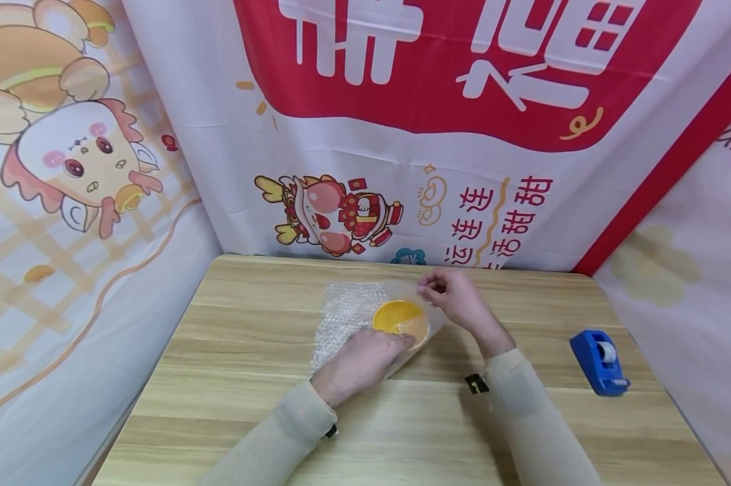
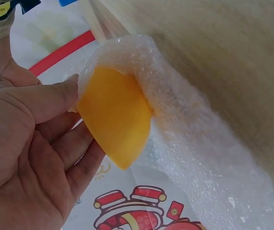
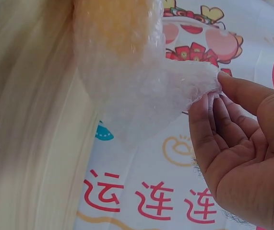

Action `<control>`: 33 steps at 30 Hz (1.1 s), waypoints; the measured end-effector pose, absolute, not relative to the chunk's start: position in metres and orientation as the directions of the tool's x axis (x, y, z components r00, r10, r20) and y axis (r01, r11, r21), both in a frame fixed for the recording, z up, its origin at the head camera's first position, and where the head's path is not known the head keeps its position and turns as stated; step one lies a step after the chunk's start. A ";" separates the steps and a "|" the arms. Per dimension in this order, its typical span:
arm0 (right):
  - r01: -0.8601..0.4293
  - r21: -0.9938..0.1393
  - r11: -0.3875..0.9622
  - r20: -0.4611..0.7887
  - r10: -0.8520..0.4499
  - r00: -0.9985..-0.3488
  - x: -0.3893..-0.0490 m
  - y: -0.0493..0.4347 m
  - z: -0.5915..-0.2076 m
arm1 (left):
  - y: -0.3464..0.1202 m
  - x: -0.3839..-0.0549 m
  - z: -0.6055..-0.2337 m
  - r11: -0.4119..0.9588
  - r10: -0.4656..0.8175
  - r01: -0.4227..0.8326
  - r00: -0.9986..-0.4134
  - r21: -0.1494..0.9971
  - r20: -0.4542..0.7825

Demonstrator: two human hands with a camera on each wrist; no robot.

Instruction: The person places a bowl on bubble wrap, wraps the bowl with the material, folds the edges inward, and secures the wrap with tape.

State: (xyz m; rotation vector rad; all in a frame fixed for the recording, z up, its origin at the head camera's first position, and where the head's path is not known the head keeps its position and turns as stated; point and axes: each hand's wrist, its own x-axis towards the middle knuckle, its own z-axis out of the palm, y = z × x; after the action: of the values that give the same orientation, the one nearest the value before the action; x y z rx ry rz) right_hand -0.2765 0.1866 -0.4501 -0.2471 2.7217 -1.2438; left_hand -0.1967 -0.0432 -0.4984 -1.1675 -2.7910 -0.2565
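A yellow bowl (image 1: 395, 312) sits on a sheet of bubble wrap (image 1: 348, 312), with part of the sheet folded over its right side. My left hand (image 1: 365, 358) holds the bowl at its near edge, the thumb pressing the folded wrap to the rim. In the left wrist view the fingers pass behind the yellow bowl (image 2: 117, 115). My right hand (image 1: 460, 304), at the bowl's far right, pinches a corner of the bubble wrap (image 3: 194, 81) between thumb and fingers. That corner is raised and pulled out from the bowl in the right wrist view.
A blue tape dispenser (image 1: 597, 358) with a roll of tape stands on the right of the wooden table (image 1: 231, 378). Printed cloth (image 1: 231, 155) hangs behind the table and along both sides.
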 end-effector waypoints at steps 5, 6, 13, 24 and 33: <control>-0.117 -0.746 0.655 -0.051 -0.232 -0.971 -0.272 0.181 -0.454 | -0.044 -0.197 -0.498 0.689 0.697 0.714 -0.700 0.125 0.155; -0.120 -0.742 0.659 -0.053 -0.236 -0.970 -0.271 0.180 -0.455 | -0.044 -0.197 -0.498 0.688 0.698 0.715 -0.699 0.127 0.153; -0.139 -0.718 0.682 -0.054 -0.254 -0.966 -0.267 0.173 -0.464 | -0.044 -0.197 -0.498 0.686 0.702 0.718 -0.696 0.116 0.152; -0.137 -0.711 0.690 -0.094 -0.285 -0.954 -0.265 0.163 -0.480 | -0.043 -0.199 -0.498 0.692 0.703 0.716 -0.698 0.098 0.138; -0.164 -0.678 0.717 -0.105 -0.315 -0.943 -0.265 0.158 -0.484 | -0.043 -0.199 -0.497 0.694 0.710 0.716 -0.697 0.068 0.100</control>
State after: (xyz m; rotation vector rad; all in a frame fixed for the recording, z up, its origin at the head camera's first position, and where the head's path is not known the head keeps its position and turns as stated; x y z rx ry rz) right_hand -0.2646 0.1581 -0.4843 -0.3838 2.7094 -1.0394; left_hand -0.1988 -0.0431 -0.4966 -1.1924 -2.8305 -0.1567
